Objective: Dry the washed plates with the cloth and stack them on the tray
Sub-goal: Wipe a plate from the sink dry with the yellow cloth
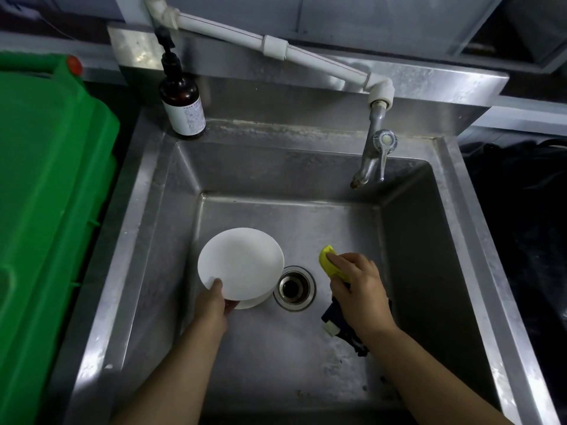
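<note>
Left hand (214,297) pinching near rim of white plate (241,263), thumb on top, left of drain (294,288). Plate tilted, lifted off second plate (256,302) beneath; round, glossy, clean-looking. Right hand (357,285) right of drain, closed over yellow sponge (328,260); dark cloth (343,325) directly under that wrist, so nearer right hand. Tap (372,154) beyond drain, off. No tray in view. Likely next: swap sponge for cloth.

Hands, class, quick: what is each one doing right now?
Left hand: closed on the rim of the top plate, thumb on its face.
Right hand: closed on the yellow sponge.
</note>
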`<state>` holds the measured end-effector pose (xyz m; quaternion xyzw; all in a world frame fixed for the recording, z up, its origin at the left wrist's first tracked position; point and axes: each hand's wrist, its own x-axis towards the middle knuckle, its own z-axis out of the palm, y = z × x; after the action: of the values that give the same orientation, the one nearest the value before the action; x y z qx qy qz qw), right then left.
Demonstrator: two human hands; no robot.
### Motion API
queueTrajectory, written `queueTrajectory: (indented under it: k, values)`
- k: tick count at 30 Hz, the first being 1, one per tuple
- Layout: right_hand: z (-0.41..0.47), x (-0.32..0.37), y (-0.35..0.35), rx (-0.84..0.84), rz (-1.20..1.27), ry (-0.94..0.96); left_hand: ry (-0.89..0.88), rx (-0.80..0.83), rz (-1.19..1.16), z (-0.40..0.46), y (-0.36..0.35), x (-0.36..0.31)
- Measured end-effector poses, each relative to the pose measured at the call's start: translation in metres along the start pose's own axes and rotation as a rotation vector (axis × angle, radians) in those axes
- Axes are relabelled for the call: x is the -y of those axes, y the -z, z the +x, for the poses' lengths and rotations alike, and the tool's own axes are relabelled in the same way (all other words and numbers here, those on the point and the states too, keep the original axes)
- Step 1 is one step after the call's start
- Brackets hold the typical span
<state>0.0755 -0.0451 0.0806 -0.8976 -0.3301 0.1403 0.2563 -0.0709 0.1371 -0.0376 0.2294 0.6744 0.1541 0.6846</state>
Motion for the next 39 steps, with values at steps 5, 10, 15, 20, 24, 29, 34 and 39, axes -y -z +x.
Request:
queueTrajectory:
  k: [5,10,15,20,24,29,34,39]
  values:
    - [-0.004,0.013,0.019,-0.019,0.009,0.013,-0.251,-0.056,0.223,-0.026,0.009,-0.025]
    - [-0.007,0.038,0.049,-0.075,-0.002,0.082,-0.56,0.013,0.48,-0.086,0.012,-0.074]
    - [-0.01,0.07,0.09,-0.171,-0.013,0.19,-1.059,0.031,0.772,-0.172,0.013,-0.128]
    - [-0.016,0.109,0.145,-0.357,-0.041,0.333,-1.508,0.047,0.805,-0.261,0.014,-0.175]
    - [-0.025,0.136,0.191,-0.553,-0.087,0.485,-1.702,0.068,0.719,-0.325,0.014,-0.198]
    - [-0.026,0.161,0.242,-0.768,-0.099,0.629,-1.726,0.069,0.572,-0.382,0.008,-0.206]
    - [-0.018,0.171,0.273,-0.855,-0.118,0.623,-1.56,0.154,0.405,-0.422,-0.011,-0.183]
    - [-0.021,0.184,0.301,-0.807,-0.07,0.719,-1.439,0.228,0.276,-0.457,-0.035,-0.169]
